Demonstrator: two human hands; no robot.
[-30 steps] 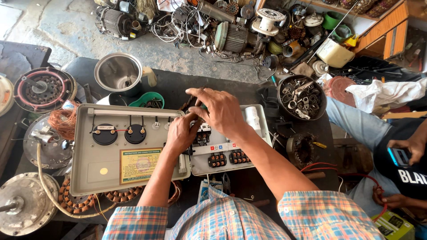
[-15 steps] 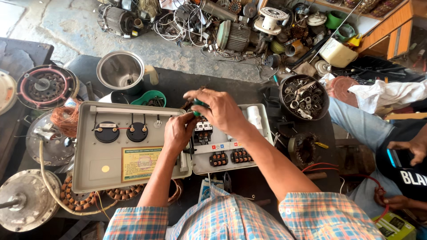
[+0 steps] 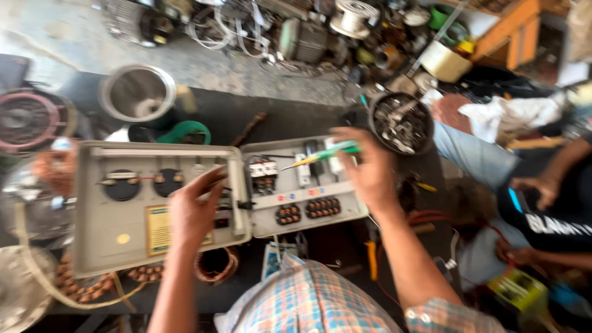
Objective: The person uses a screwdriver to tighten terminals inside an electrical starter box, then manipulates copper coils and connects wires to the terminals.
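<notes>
Over the open grey control box [image 3: 296, 203], the right hand [image 3: 370, 176] pinches a green screwdriver [image 3: 324, 154] toward its terminals, while the left hand [image 3: 194, 213], fingers spread, steadies the lid [image 3: 123, 246].

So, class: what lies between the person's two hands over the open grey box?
In the head view, between the left hand and right hand sit the box's black components and the green screwdriver's tip.

Dark bench [image 3: 277, 117]: open grey control box [image 3: 185, 203], steel pot [image 3: 137, 92], bowl of parts [image 3: 401, 123].
</notes>
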